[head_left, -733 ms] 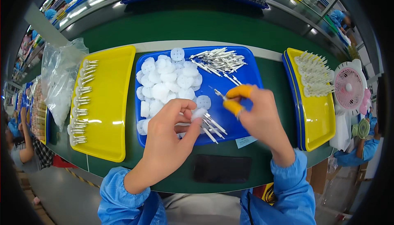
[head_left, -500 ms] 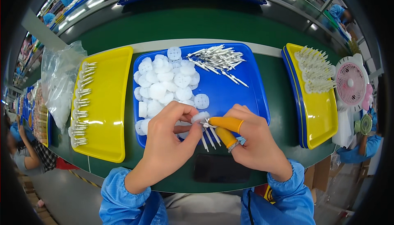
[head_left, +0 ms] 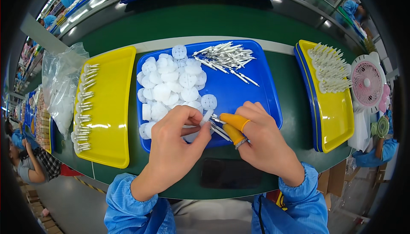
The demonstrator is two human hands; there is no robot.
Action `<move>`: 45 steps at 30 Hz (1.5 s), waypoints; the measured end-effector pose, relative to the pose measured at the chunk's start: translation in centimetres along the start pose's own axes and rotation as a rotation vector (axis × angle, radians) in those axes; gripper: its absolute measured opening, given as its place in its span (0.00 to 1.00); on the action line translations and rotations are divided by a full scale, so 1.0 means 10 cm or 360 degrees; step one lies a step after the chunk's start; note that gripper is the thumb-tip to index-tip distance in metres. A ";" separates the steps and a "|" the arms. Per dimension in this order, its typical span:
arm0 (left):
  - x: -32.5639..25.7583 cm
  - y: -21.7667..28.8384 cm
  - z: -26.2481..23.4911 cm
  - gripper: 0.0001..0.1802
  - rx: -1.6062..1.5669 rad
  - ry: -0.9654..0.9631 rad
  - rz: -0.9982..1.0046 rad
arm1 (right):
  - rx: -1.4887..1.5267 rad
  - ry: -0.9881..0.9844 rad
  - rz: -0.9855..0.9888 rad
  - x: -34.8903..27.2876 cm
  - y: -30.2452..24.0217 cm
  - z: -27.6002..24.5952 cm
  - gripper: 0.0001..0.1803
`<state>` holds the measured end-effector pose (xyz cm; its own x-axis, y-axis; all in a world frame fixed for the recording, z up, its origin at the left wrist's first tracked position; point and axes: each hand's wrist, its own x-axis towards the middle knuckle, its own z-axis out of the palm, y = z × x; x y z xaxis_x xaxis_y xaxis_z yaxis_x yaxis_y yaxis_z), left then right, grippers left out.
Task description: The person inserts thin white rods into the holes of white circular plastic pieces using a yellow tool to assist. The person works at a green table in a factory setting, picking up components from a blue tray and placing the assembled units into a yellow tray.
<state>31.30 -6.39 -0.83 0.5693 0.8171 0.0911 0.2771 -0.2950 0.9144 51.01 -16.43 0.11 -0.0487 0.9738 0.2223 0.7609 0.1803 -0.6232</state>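
Between thumb and fingers, my left hand [head_left: 173, 142] pinches a white round plastic disc [head_left: 206, 117], tilted nearly edge-on. White thin rods [head_left: 221, 132] slant down and right from it. My right hand [head_left: 260, 138], with yellow finger cots on thumb and forefinger, is closed on a rod at the disc; the fingers hide its exact seating. Both hands work over the near edge of a blue tray [head_left: 256, 97]. Inside the tray, a heap of similar white discs [head_left: 171, 82] lies on the left and a pile of white rods [head_left: 226, 57] at the back right.
A yellow tray [head_left: 106, 127] on the left holds a row of discs fitted with rods. Stacked trays [head_left: 335, 127] on the right carry more assemblies [head_left: 329, 67], beside a pink-and-white fan [head_left: 367, 82]. A clear plastic bag [head_left: 62, 91] lies far left; a dark phone-like slab [head_left: 230, 173] lies in front.
The disc has tipped from lying flatter to nearly edge-on, and its rods now slant more to the right. My right hand has shifted slightly left and up.
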 end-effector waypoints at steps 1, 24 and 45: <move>0.00 -0.02 0.01 0.08 0.0023 0.0003 0.0062 | 0.0018 0.0025 -0.0011 0.01 -0.02 0.02 0.24; 0.02 -0.03 -0.11 0.07 0.0387 0.0418 0.0413 | -0.0017 0.0521 0.0228 0.36 0.24 0.08 0.09; 1.51 -1.69 -2.31 0.13 0.1261 0.0952 -0.0239 | -0.0661 0.0393 0.0345 0.15 0.65 0.07 0.17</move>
<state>17.36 22.36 -5.77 0.0639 0.9232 0.3789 0.8736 -0.2353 0.4261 55.43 -13.71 -4.10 0.2542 0.9118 0.3224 0.9312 -0.1407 -0.3362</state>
